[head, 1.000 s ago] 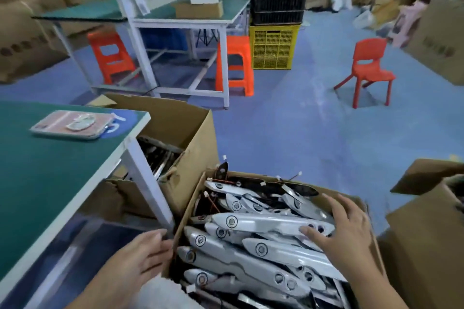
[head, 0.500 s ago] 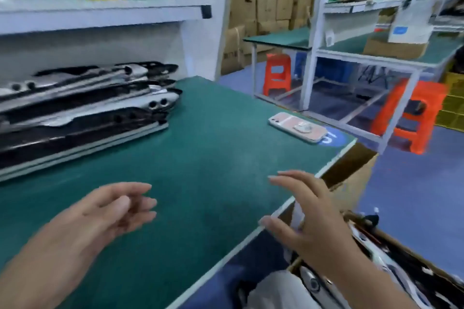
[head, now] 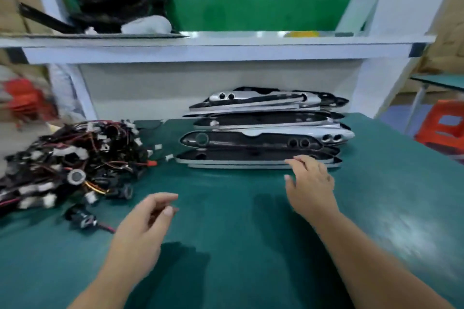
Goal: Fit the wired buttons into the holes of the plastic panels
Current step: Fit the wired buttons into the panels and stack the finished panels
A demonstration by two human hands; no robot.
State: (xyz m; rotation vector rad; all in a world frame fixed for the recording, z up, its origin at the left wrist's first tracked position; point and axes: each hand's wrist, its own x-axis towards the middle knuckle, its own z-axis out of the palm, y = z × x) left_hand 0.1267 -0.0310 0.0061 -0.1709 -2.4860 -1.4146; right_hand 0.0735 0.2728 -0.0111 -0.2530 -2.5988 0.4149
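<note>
At the back of the green counter (head: 238,221), one stack of long silver-and-black plastic panels (head: 261,143) lies flat, long axes running left to right; the panel count is unclear. Left of it sits one tangled heap of black wired buttons (head: 72,165), with a single loose wired button (head: 80,217) nearer. The left hand (head: 148,223) and right hand (head: 311,183) hover empty, fingers relaxed.

Black bag (head: 120,5) on shelf (head: 213,42), orange stool (head: 444,128)
</note>
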